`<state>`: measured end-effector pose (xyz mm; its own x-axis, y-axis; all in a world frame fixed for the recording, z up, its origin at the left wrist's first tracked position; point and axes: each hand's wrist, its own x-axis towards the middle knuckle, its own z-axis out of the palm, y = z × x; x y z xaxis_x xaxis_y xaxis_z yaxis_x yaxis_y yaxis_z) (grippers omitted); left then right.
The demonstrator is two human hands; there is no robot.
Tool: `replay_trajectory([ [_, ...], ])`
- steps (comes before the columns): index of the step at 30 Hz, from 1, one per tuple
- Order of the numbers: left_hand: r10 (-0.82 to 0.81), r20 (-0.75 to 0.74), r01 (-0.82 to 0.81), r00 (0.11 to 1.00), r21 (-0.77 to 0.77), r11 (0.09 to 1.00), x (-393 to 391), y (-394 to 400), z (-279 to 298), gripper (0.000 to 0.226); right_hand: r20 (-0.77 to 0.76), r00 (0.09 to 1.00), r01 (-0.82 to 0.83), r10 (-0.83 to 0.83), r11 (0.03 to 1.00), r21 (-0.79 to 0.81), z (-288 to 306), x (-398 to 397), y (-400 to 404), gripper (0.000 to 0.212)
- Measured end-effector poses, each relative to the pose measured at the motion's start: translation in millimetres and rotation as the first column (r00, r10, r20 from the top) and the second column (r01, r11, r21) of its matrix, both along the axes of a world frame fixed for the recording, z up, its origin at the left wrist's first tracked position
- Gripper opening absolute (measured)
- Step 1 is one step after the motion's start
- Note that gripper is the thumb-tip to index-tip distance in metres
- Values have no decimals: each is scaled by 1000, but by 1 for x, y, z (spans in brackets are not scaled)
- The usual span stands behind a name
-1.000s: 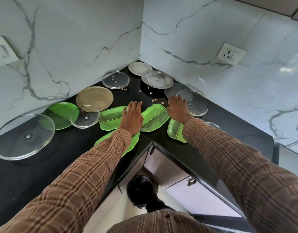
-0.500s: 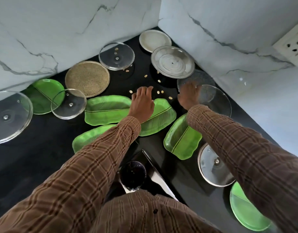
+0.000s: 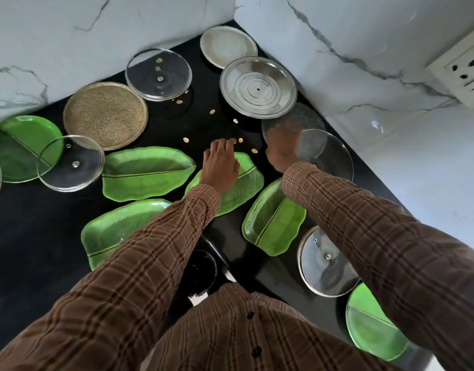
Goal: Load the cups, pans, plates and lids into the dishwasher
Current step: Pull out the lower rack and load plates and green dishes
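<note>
— So, the fingers: what are they doing?

— The left hand lies over a leaf-shaped green plate, fingers curled downward and bunched at the tips, touching the black counter among scattered pale seeds. Whether a seed is pinched between them I cannot tell. The right hand is blurred; it reaches under the rim of a clear glass lid, and how its fingers lie cannot be made out.

— And the dishes, near to far?

— Closest, a round green plate by the right sleeve, then a steel-rimmed glass lid. Beside it sits a short leaf plate; on the left, a long leaf plate partly under the left sleeve, and another just behind it. None of these holds anything (the plates look bare).

— Farther back?

— A small glass lid overlaps a round green plate at the left edge. Behind come a speckled tan plate, a glass lid with a few seeds on it, a ringed steel lid, and a pale plate in the corner against the marble wall. A textured glass plate lies partly under the lid the right hand reaches. A socket sits on the right wall.
</note>
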<state>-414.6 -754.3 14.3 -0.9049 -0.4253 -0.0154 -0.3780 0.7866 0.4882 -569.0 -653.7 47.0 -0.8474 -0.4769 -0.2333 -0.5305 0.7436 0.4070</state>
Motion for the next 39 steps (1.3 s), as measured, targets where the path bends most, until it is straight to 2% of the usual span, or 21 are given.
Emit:
replay_trajectory([
  [4,11,-10,-10,1000,20,1000,0,-5,2,50,-18,997,-77,76,996,-36,-2,14,-3,51],
  [12,53,-33,-51,998,43,998,10,-25,6,43,-17,991,-133,132,989,-69,7,51,-18,39],
  [16,67,-53,-64,996,73,995,15,-31,7,40,-44,986,-165,162,982,-91,12,69,-21,43],
  [20,145,-33,-137,989,183,973,17,-34,13,38,-61,978,-204,198,972,-116,22,87,-26,33],
  [22,274,9,-262,962,321,910,16,-36,16,36,-55,977,-210,204,969,-133,28,97,-29,31],
  [24,372,101,-370,923,506,780,14,-41,16,33,-58,977,-214,207,965,-154,33,109,-32,27],
  [25,389,150,-388,909,644,659,12,-44,18,33,-57,978,-209,202,963,-168,36,114,-34,26],
  [27,389,221,-357,894,876,324,13,-44,22,37,-59,978,-207,200,960,-187,41,129,-38,22],
  [28,377,230,-323,897,924,204,15,-44,26,37,-59,976,-217,209,957,-192,43,138,-41,21],
  [29,357,227,-298,906,941,158,17,-44,29,33,-50,973,-230,225,955,-189,46,147,-44,21],
  [32,308,240,-321,921,914,247,23,-45,27,21,-74,963,-269,259,946,-184,52,172,-48,25],
  [34,283,233,-311,930,912,269,32,-49,26,14,-123,964,-259,237,941,-217,58,189,-45,20],
  [36,280,213,-295,936,908,297,45,-54,29,33,-170,961,-257,218,931,-258,61,203,-40,21],
  [37,289,199,-286,936,911,298,52,-57,32,35,-189,960,-255,207,926,-279,62,211,-37,25],
  [39,348,187,-281,918,929,242,65,-66,37,28,-197,966,-227,167,912,-343,63,231,-27,38],
])
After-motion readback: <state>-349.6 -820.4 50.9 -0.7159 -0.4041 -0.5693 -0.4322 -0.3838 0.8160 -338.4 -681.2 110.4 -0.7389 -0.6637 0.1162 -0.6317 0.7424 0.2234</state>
